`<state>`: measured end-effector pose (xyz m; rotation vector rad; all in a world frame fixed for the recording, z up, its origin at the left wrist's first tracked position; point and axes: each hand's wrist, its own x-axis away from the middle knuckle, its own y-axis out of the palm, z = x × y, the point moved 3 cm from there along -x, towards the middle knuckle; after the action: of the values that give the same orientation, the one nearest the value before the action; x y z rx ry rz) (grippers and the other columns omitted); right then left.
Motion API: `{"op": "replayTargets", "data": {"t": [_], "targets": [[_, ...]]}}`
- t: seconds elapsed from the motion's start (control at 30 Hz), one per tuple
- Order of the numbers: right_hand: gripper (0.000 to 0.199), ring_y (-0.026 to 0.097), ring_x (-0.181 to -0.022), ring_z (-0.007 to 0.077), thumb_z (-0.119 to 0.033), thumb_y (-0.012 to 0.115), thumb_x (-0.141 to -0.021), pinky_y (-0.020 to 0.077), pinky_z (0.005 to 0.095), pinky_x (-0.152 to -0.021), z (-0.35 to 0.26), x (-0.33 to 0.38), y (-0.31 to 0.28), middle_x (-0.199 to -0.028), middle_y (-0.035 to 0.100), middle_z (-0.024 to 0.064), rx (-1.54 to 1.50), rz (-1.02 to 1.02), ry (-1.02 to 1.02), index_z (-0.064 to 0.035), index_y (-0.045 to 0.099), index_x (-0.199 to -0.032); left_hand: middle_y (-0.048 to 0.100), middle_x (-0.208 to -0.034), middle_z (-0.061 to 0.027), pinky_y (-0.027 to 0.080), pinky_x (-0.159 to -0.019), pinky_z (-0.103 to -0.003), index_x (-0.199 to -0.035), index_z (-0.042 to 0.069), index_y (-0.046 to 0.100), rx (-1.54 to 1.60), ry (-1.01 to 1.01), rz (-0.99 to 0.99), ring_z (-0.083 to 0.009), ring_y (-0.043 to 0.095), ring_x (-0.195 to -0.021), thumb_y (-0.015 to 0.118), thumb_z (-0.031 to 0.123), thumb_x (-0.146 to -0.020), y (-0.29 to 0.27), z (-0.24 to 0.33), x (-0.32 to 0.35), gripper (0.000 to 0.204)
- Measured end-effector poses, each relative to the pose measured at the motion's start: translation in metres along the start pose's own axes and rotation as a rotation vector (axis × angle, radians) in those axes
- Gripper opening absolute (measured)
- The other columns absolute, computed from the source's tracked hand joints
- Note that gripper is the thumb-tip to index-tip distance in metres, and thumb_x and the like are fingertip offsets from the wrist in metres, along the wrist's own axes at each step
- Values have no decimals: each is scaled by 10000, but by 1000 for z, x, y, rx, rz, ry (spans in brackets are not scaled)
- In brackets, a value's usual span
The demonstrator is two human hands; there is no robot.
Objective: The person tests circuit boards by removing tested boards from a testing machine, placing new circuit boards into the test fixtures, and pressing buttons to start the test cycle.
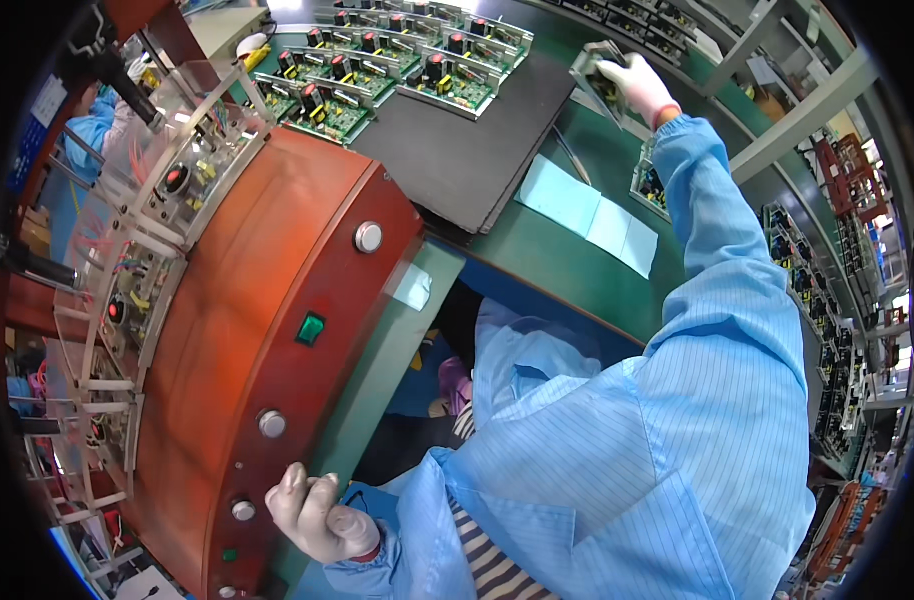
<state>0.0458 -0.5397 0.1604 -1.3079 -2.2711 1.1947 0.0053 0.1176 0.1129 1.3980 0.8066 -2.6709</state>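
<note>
My right hand (639,90), in a white glove, is stretched out to the far right. It grips a circuit board in a metal frame (599,80), tilted up off the green bench. My left hand (322,515), also gloved, is beside the front panel of a red machine (267,300), close to its lower round silver buttons (271,424). Its fingers are loosely curled and nothing shows in them. Below my right forearm, another framed circuit board (650,182) lies on the bench, partly covered by the sleeve.
Rows of framed circuit boards (442,80) stand at the back beside a black mat (457,150). Pale blue sheets (587,215) and a pen-like tool (572,155) lie on the green bench. Clear-covered fixtures (177,185) line the machine's left. Racks of boards (822,320) fill the right.
</note>
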Motion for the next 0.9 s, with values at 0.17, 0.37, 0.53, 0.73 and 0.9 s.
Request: {"op": "replayTargets", "data": {"t": [0.17, 0.37, 0.53, 0.73, 0.9], "targets": [[730, 669, -1044, 322, -528, 677, -887, 549, 383, -947, 68, -7, 15, -1232, 666, 231, 271, -295, 212, 69, 595, -1299, 661, -1205, -121, 485, -756, -322, -977, 67, 719, 80, 8, -128, -227, 587, -863, 497, 390, -1087, 26, 6, -6, 407], [680, 667, -1042, 328, -527, 636, -874, 532, 388, -957, 46, 5, 9, -1246, 684, 173, 723, -491, 222, 29, 642, -1265, 714, -1079, -77, 479, -786, -347, -886, 88, 744, 131, -141, -211, -232, 619, -852, 623, 315, -985, 69, 20, 5, 276], [589, 679, -1013, 296, -487, 559, -923, 527, 391, -943, 37, -36, 8, -1231, 699, 156, 804, -240, -48, -1, 672, -1235, 738, -1048, -54, 484, -811, -343, -912, 94, 753, 156, -183, -361, -216, 651, -860, 663, 284, -933, 116, 18, 18, 212], [371, 631, -841, 204, -358, 503, -982, 507, 325, -779, -12, -92, 55, -971, 698, 58, 273, -104, -285, -120, 703, -1185, 749, -1037, -43, 485, -816, -332, -917, 112, 758, 109, -232, -373, -215, 661, -865, 674, 281, -921, 139, 11, 16, 189], [370, 618, -808, 187, -371, 502, -994, 494, 303, -754, -13, -142, 75, -907, 683, 41, 94, 13, -409, -113, 712, -1155, 746, -1006, -57, 488, -830, -344, -900, 100, 751, 46, -237, -411, -228, 669, -871, 658, 270, -939, 146, 16, 13, 197]]}}
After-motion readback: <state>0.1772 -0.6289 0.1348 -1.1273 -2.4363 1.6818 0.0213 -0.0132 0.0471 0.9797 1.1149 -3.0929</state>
